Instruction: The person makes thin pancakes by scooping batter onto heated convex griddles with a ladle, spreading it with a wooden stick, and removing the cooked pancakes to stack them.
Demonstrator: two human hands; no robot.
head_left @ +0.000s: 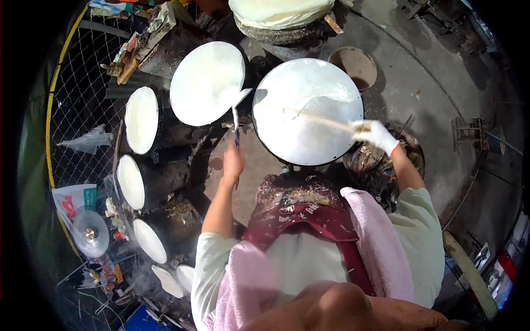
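A large round white plate lies in front of me, with a wet, curved streak of batter on its upper right part. My right hand, in a white glove, holds a light wooden stick that reaches across this surface. Bare, my left hand grips a ladle by its dark handle. The ladle's white-coated head is between the large plate and a smaller white disc on the left, near that disc's lower right edge.
Several white round sheets line the left side. A stack of pale sheets stands at the top, with a brown bucket behind the plate. Wire fencing is at the far left. A clear lid hangs lower left.
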